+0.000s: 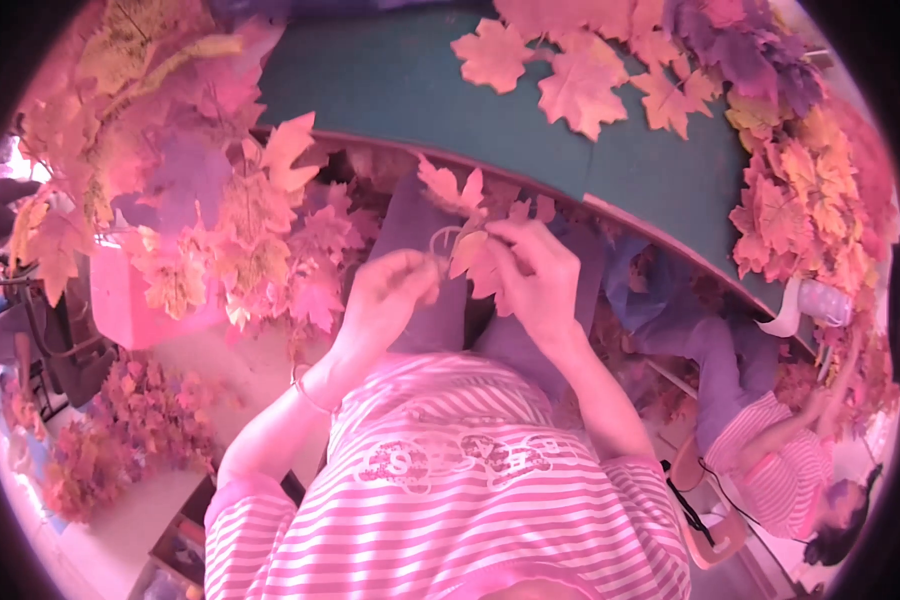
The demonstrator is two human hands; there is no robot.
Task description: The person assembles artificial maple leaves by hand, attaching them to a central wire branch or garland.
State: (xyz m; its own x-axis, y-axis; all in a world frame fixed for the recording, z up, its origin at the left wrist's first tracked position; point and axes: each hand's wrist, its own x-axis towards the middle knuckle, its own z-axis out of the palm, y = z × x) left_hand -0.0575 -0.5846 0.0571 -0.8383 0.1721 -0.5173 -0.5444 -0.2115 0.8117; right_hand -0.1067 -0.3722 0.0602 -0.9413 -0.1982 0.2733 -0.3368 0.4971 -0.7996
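Both of my hands are raised over my lap, a small gap apart, just in front of the table edge. My right hand [540,265] pinches a sprig of artificial maple leaves [477,262] between thumb and fingers, its leaves pointing up and down. My left hand [395,285] is closed, fingertips together beside a thin pale curled stem or strip [444,238]. Whether that piece belongs to the sprig, I cannot make out. More loose maple leaves [320,235] hang to the left of my left hand.
A green-topped table [390,85] curves across in front, with leaf sprigs [585,75] on it. Leaf piles [805,200] stand at its right end beside a white roll [825,302]. A pink box [150,295] and floor leaves [135,430] lie left. Another person [770,450] sits at right.
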